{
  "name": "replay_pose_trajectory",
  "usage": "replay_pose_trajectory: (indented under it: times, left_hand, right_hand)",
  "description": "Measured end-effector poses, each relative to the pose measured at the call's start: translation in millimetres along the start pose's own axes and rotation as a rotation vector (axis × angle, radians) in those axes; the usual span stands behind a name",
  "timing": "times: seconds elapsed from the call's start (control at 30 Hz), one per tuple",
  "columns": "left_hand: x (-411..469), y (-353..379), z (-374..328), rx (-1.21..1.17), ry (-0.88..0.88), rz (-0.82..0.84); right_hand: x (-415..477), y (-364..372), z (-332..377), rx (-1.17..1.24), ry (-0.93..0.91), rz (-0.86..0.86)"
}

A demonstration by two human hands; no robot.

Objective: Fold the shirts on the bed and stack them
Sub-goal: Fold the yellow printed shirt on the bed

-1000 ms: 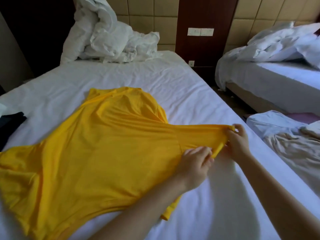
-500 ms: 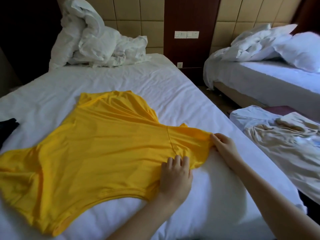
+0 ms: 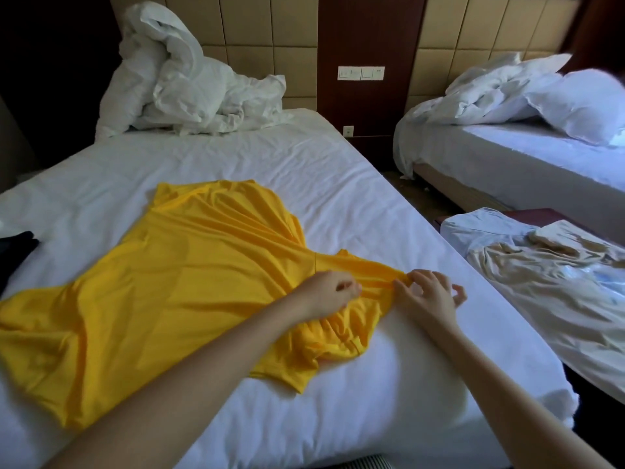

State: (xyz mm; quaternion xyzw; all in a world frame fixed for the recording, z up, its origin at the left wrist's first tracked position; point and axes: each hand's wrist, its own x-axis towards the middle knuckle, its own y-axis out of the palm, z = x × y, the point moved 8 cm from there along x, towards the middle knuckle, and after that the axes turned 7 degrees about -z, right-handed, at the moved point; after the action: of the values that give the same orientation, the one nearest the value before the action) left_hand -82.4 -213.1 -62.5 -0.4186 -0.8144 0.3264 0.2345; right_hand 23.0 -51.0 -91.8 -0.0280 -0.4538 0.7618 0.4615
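Note:
A yellow shirt (image 3: 176, 292) lies spread across the white bed (image 3: 338, 184), its body toward the left and one sleeve pointing right. My left hand (image 3: 329, 294) pinches the sleeve cloth, which bunches under it. My right hand (image 3: 427, 294) pinches the sleeve's outer end with thumb and forefinger, its other fingers loosely curled above the sheet. The two hands are close together on the sleeve. A dark garment (image 3: 17, 247) shows at the bed's left edge, mostly cut off.
A crumpled white duvet (image 3: 189, 82) is heaped at the head of the bed. To the right, a pile of pale blue and beige clothes (image 3: 541, 275) lies on a low surface. A second bed (image 3: 527, 154) with pillows stands beyond it.
My left hand went from pressing flat on the shirt to pinching the sleeve. The sleeve is now gathered and wrinkled between both hands. The camera view shifted slightly.

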Motion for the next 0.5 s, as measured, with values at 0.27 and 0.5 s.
replay_pose_trajectory:
  times: [0.27,0.5]
  left_hand:
    - [104.6,8.5,1.7,0.141,0.048,0.159]
    - [111.7,4.1,23.2,0.653,0.015,0.486]
  right_hand:
    - [4.5,0.0,-3.7,0.263,-0.109,-0.100]
    - [6.2,-4.7,-3.9,0.417,0.026,-0.034]
